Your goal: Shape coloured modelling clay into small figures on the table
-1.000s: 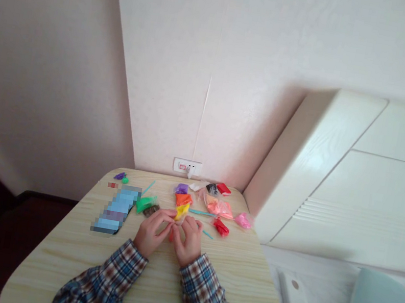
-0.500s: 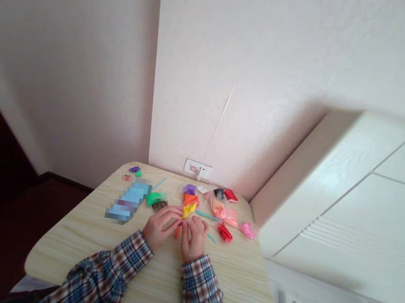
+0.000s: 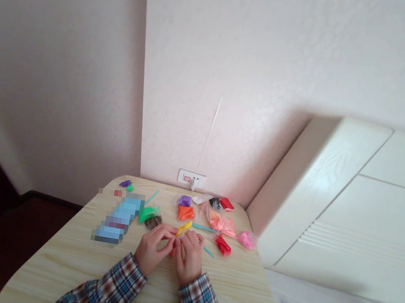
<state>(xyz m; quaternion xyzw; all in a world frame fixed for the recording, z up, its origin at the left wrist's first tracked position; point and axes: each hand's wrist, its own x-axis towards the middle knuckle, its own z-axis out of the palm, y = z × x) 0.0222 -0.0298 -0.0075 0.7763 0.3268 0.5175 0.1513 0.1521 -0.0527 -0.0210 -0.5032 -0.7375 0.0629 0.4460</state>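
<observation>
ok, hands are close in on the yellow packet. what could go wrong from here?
1. The left hand and right hand meet at the yellow packet; uneven pulling could tear its wrap or let it slip.
2. The brown packet lies just beyond the left hand and might get nudged into the green packet.
3. The short blue stick, beside the right hand, could be knocked aside.

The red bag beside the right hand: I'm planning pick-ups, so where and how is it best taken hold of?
Probably pinch the red bag across its plump middle, by its long sides, coming from the near right, over the tabletop and away from the right hand. It slants from far left to near right, and a teal stick lies by its far-left end.
</observation>
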